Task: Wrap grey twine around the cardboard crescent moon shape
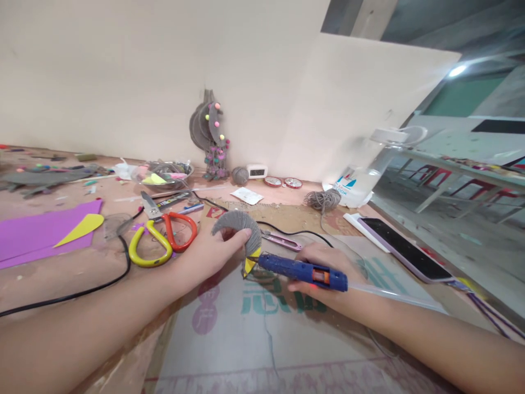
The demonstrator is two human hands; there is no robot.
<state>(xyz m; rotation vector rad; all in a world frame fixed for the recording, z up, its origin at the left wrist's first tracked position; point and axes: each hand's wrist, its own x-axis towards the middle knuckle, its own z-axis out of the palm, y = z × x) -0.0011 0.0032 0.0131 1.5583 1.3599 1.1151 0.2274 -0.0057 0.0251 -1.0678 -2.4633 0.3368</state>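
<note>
A crescent wrapped in grey yarn (245,223), its lower tip bare and yellow, is pinched between the fingers of my left hand (229,246). My right hand (318,273) is wrapped round a blue glue gun (301,270) with a clear glue stick out of its back end. The gun's nozzle meets or nearly meets the crescent at the yellow tip. Scissors with yellow and red handles (151,251) lie left of my left hand. Behind my right hand is a pink cutter (282,241).
Purple sheets (36,235) lie at the left, a bowl of scraps (168,176) farther back. A grey hanging ornament (209,131) is against the wall. Yarn (322,200), a bottle (361,169) and a phone (404,249) are at the right. A black cord crosses the table.
</note>
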